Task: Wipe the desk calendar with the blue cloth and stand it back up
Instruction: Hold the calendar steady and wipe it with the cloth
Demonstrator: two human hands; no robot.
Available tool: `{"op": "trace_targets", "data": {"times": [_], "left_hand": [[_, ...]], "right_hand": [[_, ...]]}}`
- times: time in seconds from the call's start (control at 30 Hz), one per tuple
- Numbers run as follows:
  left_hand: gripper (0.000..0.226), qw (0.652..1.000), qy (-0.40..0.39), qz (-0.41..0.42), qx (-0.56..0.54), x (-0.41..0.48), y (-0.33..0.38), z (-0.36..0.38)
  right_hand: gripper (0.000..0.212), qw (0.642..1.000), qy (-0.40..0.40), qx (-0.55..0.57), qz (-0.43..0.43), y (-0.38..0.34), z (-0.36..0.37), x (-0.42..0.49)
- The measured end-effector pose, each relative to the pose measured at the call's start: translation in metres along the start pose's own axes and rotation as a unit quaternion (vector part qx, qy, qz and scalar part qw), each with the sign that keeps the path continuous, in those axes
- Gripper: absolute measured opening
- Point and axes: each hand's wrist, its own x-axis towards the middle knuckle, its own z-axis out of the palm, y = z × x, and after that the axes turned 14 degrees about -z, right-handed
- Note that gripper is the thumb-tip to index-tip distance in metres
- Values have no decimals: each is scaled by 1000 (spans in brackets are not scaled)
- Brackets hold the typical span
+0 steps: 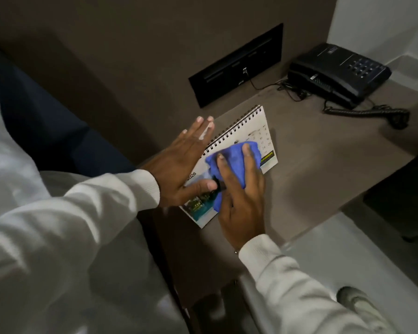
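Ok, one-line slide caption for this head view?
Right hand presses the blue cloth onto the desk calendar lying flat on the table, left hand steadying its edge.

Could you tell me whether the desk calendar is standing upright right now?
No, the desk calendar lies flat on the table under the blue cloth.

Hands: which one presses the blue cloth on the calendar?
The right hand, flat on the blue cloth; the left hand only steadies the white spiral-bound desk calendar.
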Motion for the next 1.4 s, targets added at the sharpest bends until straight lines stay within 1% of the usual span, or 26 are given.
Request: {"op": "trace_targets", "data": {"times": [0.13, 0.27, 0.37, 0.43, 0.47, 0.57, 0.63, 0.73, 0.8, 0.87, 0.93, 0.97, 1.0, 1.1, 1.17, 1.23, 1.3, 1.33, 1.4], "left_hand": [[101, 1000, -9, 0, -11, 2, -2, -1], [101, 1000, -19, 4, -23, 4, -1, -2], [99, 1000, -15, 7, -25, 4, -2, 0], [100, 1000, -14, 8, -26, 4, -3, 1], [100, 1000, -15, 9, -26, 4, -2, 1], [100, 1000, -18, 8, -24, 4, -1, 0], [100, 999, -21, 9, -23, 4, -1, -1], [99, 1000, -15, 16, -20, 4, -1, -1], [97, 1000, -9, 20, -20, 4, -2, -1], [96, 1000, -9, 21, -20, 5, -2, -1], [96, 1000, -10, 22, -19, 4, -2, -1], [96, 999, -10, 24, -18, 4, -2, -1], [96, 999, -9, 26, -16, 3, -1, -1], [95, 999, -7, 31, -7, 3, 0, -2], [92, 999, -4, 34, 2, 3, 0, -2], [89, 999, 1, 34, 13, 3, -1, -1], [88, 999, 4, 33, 11, 3, 0, -1], [88, 1000, 3, 30, 7, 3, 0, -2], [89, 1000, -3, 25, 6, 4, 2, -4]], "right_hand": [[49, 1000, -3, -22, 18, 6, 19, -5], [50, 998, 50, -4, 38, 13, 26, -16], [43, 997, 70, 22, 8, 10, 31, -11], [42, 998, 65, -3, -18, 9, 36, -7], [42, 998, 65, -16, -16, 10, 37, -8], [40, 995, 97, -11, 30, 13, 37, -16], [41, 993, 111, 4, 44, 12, 36, -21], [43, 996, 86, 14, 14, 2, 36, -14], [48, 996, 91, 9, -2, 3, 37, -3], [56, 990, 134, 12, 38, 12, 36, 12], [54, 978, 181, 29, 104, 21, 34, 18], [52, 973, 193, 38, 119, 22, 34, 15], [53, 973, 192, 47, 115, 21, 35, 8], [62, 985, 147, 71, 59, 8, 40, -15], [60, 985, 148, 80, 48, 5, 40, -6], [54, 974, 198, 87, 63, 7, 38, 22], [51, 955, 266, 95, 92, 14, 33, 49], [49, 946, 287, 102, 111, 19, 31, 57], [44, 938, 290, 121, 149, 26, 31, 52]]}}
